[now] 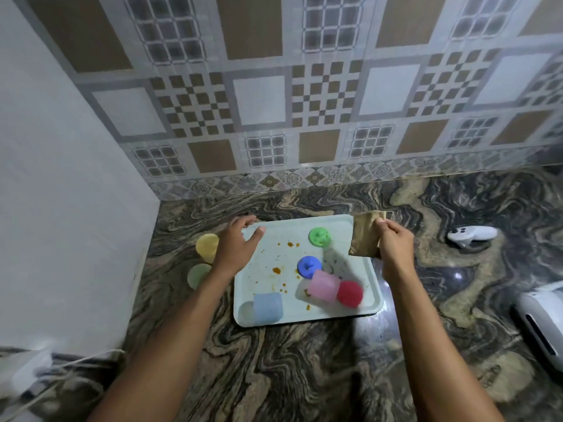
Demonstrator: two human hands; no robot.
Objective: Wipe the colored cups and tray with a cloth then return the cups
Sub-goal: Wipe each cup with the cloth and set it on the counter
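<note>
Marbled counter bears a tray, yellow cup, pale green cup and white controller.

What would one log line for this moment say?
left hand: at tray corner | right hand: holds cloth | tray: stained, five cups on it | yellow cup, pale green cup: on counter

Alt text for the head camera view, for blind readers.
A right hand holds a brown cloth at the far right corner of a stained tray with five colored cups; the open left hand is at its far left corner. A yellow cup and a pale green cup sit left of the tray.
</note>
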